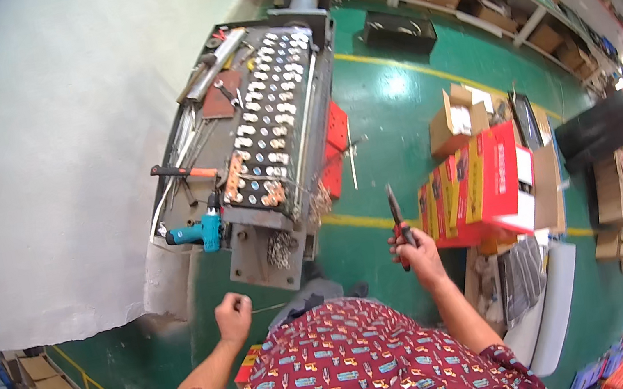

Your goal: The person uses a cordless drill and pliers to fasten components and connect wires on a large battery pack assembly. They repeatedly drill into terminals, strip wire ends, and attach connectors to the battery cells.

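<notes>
My right hand (419,253) is closed around a pair of pliers (394,207) with dark jaws and red-and-black handles, its tip pointing away from me. My left hand (234,318) is curled closed in front of my body. A thin pale line shows beside its fingers; I cannot tell whether it is held. Ahead of the left hand stands a metal workbench (254,258) carrying a long dark block (261,134) with rows of pale metal pieces. On the bench lie a teal cordless drill (207,231), a hammer (184,171) with an orange-and-black handle, and a wrench (227,95).
A chain (281,248) hangs at the bench's near end. A red-and-yellow carton (467,188) stands to the right, with an open cardboard box (451,128) behind it. A black box (400,33) sits on the green floor. Shelving lines the far wall; a white wall (66,171) borders the bench's left.
</notes>
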A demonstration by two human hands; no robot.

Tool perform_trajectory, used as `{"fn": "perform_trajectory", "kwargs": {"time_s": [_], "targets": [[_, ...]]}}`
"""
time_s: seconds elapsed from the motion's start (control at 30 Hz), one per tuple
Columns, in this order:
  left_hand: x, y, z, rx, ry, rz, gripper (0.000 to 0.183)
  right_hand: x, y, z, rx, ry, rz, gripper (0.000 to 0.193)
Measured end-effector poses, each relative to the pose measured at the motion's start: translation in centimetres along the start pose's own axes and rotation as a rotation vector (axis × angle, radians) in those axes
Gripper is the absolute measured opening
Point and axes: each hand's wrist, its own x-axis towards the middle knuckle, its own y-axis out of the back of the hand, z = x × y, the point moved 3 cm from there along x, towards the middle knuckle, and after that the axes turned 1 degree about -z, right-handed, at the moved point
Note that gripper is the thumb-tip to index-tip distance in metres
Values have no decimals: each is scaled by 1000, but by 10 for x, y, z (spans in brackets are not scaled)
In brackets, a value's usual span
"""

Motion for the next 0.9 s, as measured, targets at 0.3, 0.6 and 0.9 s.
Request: {"fn": "perform_trajectory", "kwargs": {"time_s": [0.3, 0.6, 0.9], "targets": [[96, -18, 239, -681, -295, -310, 61, 13, -112, -161, -355, 512, -585, 40], [142, 29, 235, -866, 74, 438, 30, 86, -144, -188, -350, 398, -1195, 44], [240, 38, -16, -219, 688, 348, 37, 228, -20, -16, -711, -35, -910, 25]]}}
